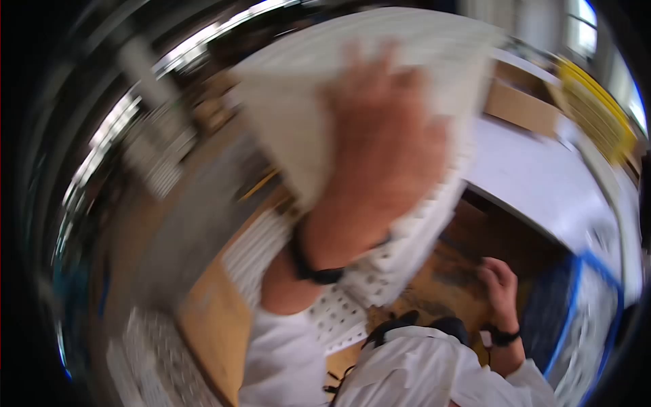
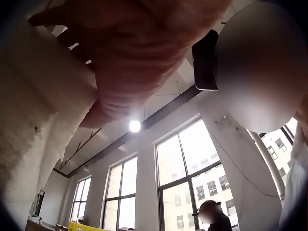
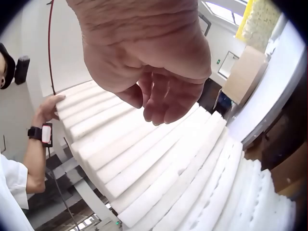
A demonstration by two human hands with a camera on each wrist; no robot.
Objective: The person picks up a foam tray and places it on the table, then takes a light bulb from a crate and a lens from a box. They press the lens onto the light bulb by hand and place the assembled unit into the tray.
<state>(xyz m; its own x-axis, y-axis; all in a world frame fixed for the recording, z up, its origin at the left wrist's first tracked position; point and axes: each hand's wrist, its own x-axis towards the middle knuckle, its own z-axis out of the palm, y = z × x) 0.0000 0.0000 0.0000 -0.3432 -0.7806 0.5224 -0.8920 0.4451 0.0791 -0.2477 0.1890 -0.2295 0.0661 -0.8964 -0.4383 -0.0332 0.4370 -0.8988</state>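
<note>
A tall stack of ridged white foam-like pieces (image 1: 291, 102) (image 3: 139, 159) fills the upper middle of the head view. The left hand (image 1: 386, 136) (image 2: 130, 53) lies against its broad face with fingers spread; in the right wrist view that hand (image 3: 48, 109) touches the stack's far edge. Part of the white material (image 2: 43, 106) borders the hand in the left wrist view. Lower right in the head view, the right hand (image 1: 500, 288) hangs apart from the stack, holding nothing. Its fingers (image 3: 166, 98) are loosely curled in the right wrist view. Motion blurs the left hand's fingertips.
A white table (image 1: 529, 176) at the right bears an open cardboard box (image 1: 519, 105), with a yellow-edged panel (image 1: 597, 108) behind. A blue-edged bag (image 1: 583, 325) stands lower right. Perforated white pieces (image 1: 339, 319) lie below the stack. Another person (image 2: 219, 221) is near the windows.
</note>
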